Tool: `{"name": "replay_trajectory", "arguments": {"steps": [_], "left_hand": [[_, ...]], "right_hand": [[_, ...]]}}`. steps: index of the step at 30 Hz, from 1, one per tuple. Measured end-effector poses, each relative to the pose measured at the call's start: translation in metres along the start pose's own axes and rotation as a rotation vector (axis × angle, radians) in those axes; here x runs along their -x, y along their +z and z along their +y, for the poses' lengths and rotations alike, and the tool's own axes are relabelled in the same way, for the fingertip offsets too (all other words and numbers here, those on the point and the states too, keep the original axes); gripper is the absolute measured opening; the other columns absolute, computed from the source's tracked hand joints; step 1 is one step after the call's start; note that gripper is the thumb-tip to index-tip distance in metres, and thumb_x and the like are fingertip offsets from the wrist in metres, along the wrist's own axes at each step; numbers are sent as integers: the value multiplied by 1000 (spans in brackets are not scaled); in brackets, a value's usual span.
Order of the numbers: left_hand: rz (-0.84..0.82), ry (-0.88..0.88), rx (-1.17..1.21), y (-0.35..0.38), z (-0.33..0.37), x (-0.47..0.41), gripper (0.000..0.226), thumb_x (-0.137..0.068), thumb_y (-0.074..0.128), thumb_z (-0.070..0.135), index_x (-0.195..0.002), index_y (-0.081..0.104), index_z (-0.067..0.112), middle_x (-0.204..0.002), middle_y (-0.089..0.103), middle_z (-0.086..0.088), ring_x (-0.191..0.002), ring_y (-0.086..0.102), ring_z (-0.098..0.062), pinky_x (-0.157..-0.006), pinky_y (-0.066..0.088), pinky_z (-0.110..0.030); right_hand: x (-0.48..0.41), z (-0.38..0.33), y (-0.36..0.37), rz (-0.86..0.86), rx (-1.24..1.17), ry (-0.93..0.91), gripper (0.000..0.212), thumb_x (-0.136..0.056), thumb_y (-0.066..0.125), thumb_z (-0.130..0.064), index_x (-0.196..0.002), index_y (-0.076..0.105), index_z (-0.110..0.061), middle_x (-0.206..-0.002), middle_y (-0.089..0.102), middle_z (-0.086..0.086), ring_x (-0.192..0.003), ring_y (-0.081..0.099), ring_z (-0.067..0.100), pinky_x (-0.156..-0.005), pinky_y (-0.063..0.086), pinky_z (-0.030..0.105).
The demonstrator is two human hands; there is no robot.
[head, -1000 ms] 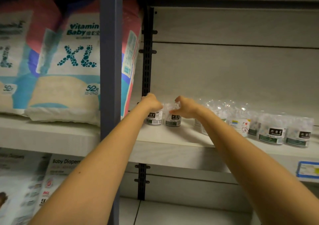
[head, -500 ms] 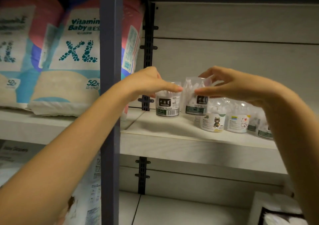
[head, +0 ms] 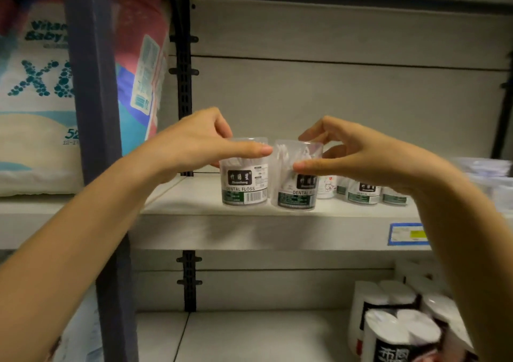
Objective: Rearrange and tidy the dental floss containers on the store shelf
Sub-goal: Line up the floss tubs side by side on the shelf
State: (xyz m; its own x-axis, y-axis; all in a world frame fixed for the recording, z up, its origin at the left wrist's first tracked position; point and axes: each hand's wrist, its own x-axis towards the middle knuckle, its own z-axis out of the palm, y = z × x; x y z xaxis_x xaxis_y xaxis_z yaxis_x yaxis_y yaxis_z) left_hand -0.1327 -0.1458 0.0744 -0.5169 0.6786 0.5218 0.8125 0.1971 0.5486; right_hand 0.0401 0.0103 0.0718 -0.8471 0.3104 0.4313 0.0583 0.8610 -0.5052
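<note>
Diaper pack (head: 36, 111) far left, behind the post (head: 94, 111). My left hand (head: 194, 142) pinches one floss tub (head: 244, 178) near its lid, thumb in front. Just beside it stands the second tub (head: 297, 186), upright, pinched likewise by my right hand (head: 358, 153). Both sit at the shelf (head: 194, 195) front. More tubs (head: 363, 192) line up further right.

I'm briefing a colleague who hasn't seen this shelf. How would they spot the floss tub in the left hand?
Start at the dark blue upright post and take the pale shelf right of it. Near its front edge, the left hand grips a clear dental floss tub by the top. It is the leftmost tub and the only one showing a barcode.
</note>
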Motion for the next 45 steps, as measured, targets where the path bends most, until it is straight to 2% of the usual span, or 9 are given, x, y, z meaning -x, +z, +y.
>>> {"name": "replay_trajectory", "arguments": {"steps": [4, 10, 13, 20, 24, 29, 35, 40, 45], "left_hand": [[-10, 33, 30, 33, 32, -6, 85, -24, 64, 82, -85, 56, 22, -79, 60, 3, -72, 57, -12, -59, 43, -28], [51, 5, 51, 96, 83, -19, 84, -26, 64, 81, -86, 56, 23, -84, 59, 4, -79, 56, -14, -72, 49, -36], [81, -18, 54, 125, 105, -27, 83, -27, 63, 80, -88, 55, 24, -85, 58, 6, -79, 55, -13, -70, 48, -35], [96, -18, 33, 170, 123, -44, 61, -55, 72, 64, -96, 54, 23, -88, 52, 11, -79, 50, -2, -60, 39, -22], [45, -47, -17, 183, 122, -49, 62, -59, 72, 62, -102, 53, 23, -90, 51, 14, -82, 49, 0, -65, 42, -22], [57, -48, -64, 193, 120, -52, 64, -63, 70, 60, -110, 51, 20, -98, 53, 8, -84, 50, -3, -68, 44, -20], [35, -66, -93, 202, 118, -53, 63, -68, 69, 57, -113, 49, 17, -109, 56, 1, -91, 53, -12, -70, 47, -25], [29, -10, -152, 203, 110, -48, 70, -74, 58, 62, -129, 44, 20, -130, 52, 0, -102, 49, -11, -85, 44, -28], [69, 199, -130, 193, 98, -31, 41, -86, 58, 38, -126, 53, 30, -127, 54, 5, -109, 52, -10, -89, 42, -23]], "right_hand": [[22, 31, -30, 55, 7, 5, 70, -41, 60, -69, -104, 51, -39, -103, 55, -17, -87, 63, 5, -72, 53, 25], [48, 93, -83, 94, 0, 7, 61, -41, 62, -69, -96, 50, -45, -100, 56, -19, -85, 63, 4, -69, 53, 23], [52, 124, -105, 129, 26, -3, 64, -42, 59, -70, -99, 48, -43, -96, 52, -21, -84, 59, 3, -66, 49, 20], [47, 177, -115, 166, 68, -14, 53, -67, 68, -52, -112, 49, -32, -106, 51, -10, -81, 54, 1, -59, 42, 16], [41, 189, -109, 161, 98, -10, 52, -71, 69, -48, -115, 49, -28, -106, 53, -8, -77, 53, 1, -60, 41, 15], [39, 194, -101, 176, 123, -23, 54, -74, 67, -48, -118, 50, -23, -115, 60, 1, -92, 59, 15, -79, 51, 32], [38, 194, -93, 194, 202, -26, 57, -74, 67, -49, -121, 49, -21, -120, 60, 6, -98, 59, 20, -84, 52, 38], [43, 198, -89, 188, 233, -58, 59, -80, 58, -51, -130, 44, -23, -133, 51, 1, -108, 57, 16, -88, 50, 34], [60, 207, -96, 292, 202, -205, 38, -87, 56, -36, -125, 52, -28, -125, 54, -8, -106, 55, 8, -89, 50, 28]]}}
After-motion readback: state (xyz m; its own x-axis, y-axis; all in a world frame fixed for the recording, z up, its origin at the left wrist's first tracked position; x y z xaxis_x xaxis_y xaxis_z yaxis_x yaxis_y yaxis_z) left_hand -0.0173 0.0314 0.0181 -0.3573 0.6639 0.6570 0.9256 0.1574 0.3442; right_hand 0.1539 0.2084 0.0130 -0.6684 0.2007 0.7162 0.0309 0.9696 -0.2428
